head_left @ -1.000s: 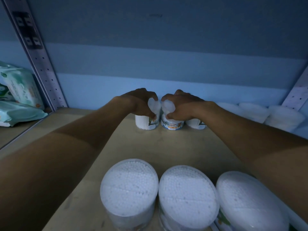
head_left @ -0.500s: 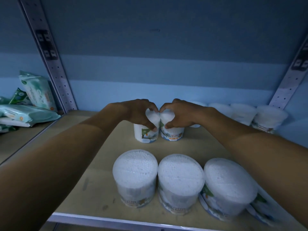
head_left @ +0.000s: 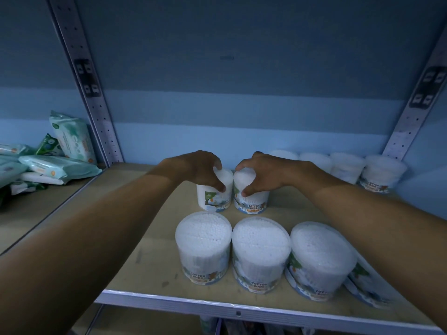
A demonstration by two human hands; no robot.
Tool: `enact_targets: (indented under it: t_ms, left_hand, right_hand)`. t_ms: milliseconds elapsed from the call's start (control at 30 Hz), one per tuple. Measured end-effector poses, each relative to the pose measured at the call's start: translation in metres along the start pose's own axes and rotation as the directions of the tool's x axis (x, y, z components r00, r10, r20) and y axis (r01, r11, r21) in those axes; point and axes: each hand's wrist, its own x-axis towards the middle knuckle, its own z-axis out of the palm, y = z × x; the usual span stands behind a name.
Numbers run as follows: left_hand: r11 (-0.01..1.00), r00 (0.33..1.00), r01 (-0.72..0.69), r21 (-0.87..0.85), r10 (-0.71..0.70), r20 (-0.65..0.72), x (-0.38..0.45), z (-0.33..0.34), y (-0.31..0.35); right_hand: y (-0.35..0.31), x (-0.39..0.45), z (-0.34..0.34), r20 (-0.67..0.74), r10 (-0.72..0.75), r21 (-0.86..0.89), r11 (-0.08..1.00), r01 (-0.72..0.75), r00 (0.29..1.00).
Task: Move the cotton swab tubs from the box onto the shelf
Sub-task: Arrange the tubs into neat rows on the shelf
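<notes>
Two cotton swab tubs stand side by side in the middle of the wooden shelf (head_left: 150, 243). My left hand (head_left: 200, 169) grips the left tub (head_left: 214, 199) from above, thumb on its front. My right hand (head_left: 262, 171) grips the right tub (head_left: 252, 201) the same way. Three more tubs stand in a row near the front edge: one on the left (head_left: 203, 247), one in the middle (head_left: 260, 253), one on the right (head_left: 321, 259). Several tubs (head_left: 384, 172) line the back wall on the right. The box is out of view.
Perforated metal uprights rise at the left (head_left: 84, 81) and right (head_left: 416, 105). Packs of wet wipes (head_left: 58, 163) are piled on the neighbouring shelf to the left. The shelf's metal front rail (head_left: 217, 308) runs across the bottom. Bare wood lies left of the tubs.
The view has pulled back and the front rail and more back-row tubs have come into sight. Both hands stay on the two middle tubs, fingers loosening a little.
</notes>
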Motion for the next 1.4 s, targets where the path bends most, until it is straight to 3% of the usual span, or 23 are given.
enact_targets:
  t_ms: [333, 600, 833, 1400]
  left_hand:
    - [0.997, 0.987, -0.048, -0.054, 0.056, 0.15, -0.025, -0.018, -0.001]
    - [0.999, 0.994, 0.05, -0.014, -0.049, 0.096, -0.027, -0.014, 0.011]
    - [0.999, 0.989, 0.02, 0.036, -0.026, 0.146, -0.037, -0.02, 0.016]
    - [0.999, 0.986, -0.04, -0.034, 0.045, 0.159, -0.054, -0.02, 0.011]
  right_hand:
    - [-0.004, -0.015, -0.005, 0.05, -0.019, 0.028, 0.999, 0.018, 0.999]
    - [-0.006, -0.018, -0.012, 0.067, 0.041, 0.045, 0.998, -0.044, 0.997]
    - [-0.012, -0.023, -0.011, 0.081, 0.011, 0.025, 1.0, -0.013, 0.997]
    - [-0.018, -0.046, -0.013, 0.146, 0.027, 0.079, 0.996, -0.039, 0.989]
